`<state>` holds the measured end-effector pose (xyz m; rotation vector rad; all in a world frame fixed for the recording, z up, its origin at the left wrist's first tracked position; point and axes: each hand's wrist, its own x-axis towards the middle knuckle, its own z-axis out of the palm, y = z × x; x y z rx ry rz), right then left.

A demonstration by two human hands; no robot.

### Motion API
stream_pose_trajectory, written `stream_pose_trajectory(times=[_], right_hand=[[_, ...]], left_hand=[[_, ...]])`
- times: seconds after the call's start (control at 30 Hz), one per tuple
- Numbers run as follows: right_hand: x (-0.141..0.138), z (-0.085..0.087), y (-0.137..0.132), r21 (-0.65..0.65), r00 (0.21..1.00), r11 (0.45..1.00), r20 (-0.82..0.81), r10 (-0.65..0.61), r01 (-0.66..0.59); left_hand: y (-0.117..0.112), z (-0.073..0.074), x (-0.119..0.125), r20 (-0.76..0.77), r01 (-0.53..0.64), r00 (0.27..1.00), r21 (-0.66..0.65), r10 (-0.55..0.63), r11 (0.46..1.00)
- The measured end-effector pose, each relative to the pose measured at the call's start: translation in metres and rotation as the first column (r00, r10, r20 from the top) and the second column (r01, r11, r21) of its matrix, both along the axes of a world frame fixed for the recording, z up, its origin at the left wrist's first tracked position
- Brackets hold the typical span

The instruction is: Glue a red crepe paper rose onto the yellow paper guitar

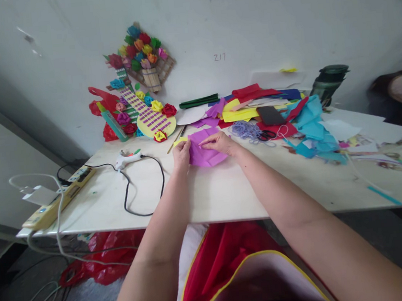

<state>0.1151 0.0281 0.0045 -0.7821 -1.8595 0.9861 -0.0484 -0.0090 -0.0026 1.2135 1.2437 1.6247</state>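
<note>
A creased sheet of purple crepe paper [207, 155] is held just over the table, in front of me. My left hand [182, 151] pinches its left edge, fingers closed. From the right, my right hand [220, 143] has its thumb and fingertips together on the upper part of the same paper. A bit of yellow paper [179, 141] shows behind my left hand. Past it lies a thin dark stick or pencil [182, 132]. Whether anything lies under the purple sheet is hidden.
At left are a glue gun [130, 159] with a looped cord and a power strip [60, 199]. Behind stand a flower-decorated paper guitar [153, 119] and a glue bottle [114, 123]. At right lie purple yarn [245, 130], scissors [267, 135], a phone [269, 115] and blue paper [311, 124].
</note>
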Motion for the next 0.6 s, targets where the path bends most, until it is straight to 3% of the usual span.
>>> stream_pose_trajectory(times=[0.23,0.37,0.6], right_hand=[[0.003,0.009,-0.007,0.031,0.992,0.999,0.124,0.009,-0.013],[0.006,0.018,-0.016,0.011,0.992,0.999,0.114,0.052,-0.054],[0.004,0.009,-0.007,-0.013,0.998,1.000,0.056,-0.007,0.008]], left_hand=[[-0.002,0.002,0.001,-0.065,0.002,0.998,0.021,-0.001,1.000],[0.000,-0.001,0.000,-0.063,0.016,0.998,0.032,-0.014,0.999],[0.001,-0.001,0.000,-0.087,0.023,0.996,0.040,-0.020,0.999]])
